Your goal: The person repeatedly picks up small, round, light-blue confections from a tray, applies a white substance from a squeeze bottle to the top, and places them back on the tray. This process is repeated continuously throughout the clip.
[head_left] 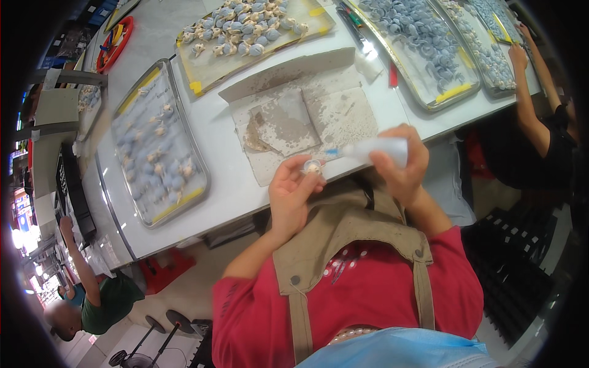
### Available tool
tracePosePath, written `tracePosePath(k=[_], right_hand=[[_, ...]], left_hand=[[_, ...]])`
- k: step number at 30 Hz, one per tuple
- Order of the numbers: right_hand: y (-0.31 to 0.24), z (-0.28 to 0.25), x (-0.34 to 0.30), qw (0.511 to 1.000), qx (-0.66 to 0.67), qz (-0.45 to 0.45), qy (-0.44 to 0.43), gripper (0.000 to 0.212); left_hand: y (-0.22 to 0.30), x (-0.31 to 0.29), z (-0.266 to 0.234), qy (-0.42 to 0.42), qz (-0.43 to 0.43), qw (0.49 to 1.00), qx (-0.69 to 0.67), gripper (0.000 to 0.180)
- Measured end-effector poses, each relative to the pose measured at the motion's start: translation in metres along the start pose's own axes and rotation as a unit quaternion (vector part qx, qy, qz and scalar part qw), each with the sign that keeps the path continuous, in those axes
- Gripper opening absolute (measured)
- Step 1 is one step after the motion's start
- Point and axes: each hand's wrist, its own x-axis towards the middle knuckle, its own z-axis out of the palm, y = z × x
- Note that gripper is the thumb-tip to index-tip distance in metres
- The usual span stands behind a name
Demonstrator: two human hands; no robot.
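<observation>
Between the thumb and fingers of my left hand [293,189] is a small cream and grey-blue figurine part [312,167], partly covered by the fingertips. My right hand [402,161] is wrapped round a pale squeeze bottle [383,149], tilted almost level. Its blue nozzle tip [332,151] points left, just above and to the right of the figurine part, apart from it. Under and beyond both hands lies a stained, unfolded piece of cardboard [346,113] on the white table.
A tray of blue and cream pieces [205,175] stands at the left, and another tray [190,64] at the back. Trays of grey-blue parts [457,92] fill the right, near a co-worker's arm [529,110]. A red ring-shaped container [127,46] sits far left. Another person [101,300] is at lower left.
</observation>
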Motion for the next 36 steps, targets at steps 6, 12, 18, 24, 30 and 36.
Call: tracePosePath(k=[6,12,18,24,30,36], right_hand=[[0.045,0.031,0.032,0.991,-0.073,0.104,0.040,0.020],[0.061,0.018,0.048,0.974,-0.205,-0.061,0.076,0.013],[0.100,-0.086,0.095,0.820,-0.541,-0.099,0.156,0.017],[0.119,-0.111,0.111,0.786,-0.607,-0.083,0.086,0.023],[0.074,-0.060,0.075,0.979,0.067,0.162,0.102,0.020],[0.019,0.004,0.000,0.794,0.464,0.361,-0.153,0.021]], left_hand=[[0.008,0.002,0.001,-0.038,-0.012,0.998,-0.042,0.035],[0.021,0.002,-0.013,-0.203,0.021,0.974,-0.100,0.035],[0.018,0.008,-0.008,-0.172,-0.019,0.984,-0.047,0.036],[0.010,0.007,0.003,-0.162,-0.036,0.986,-0.027,0.034],[0.002,0.012,0.015,-0.076,-0.013,0.996,0.044,0.040],[0.003,0.016,0.025,-0.135,0.041,0.990,0.026,0.041]])
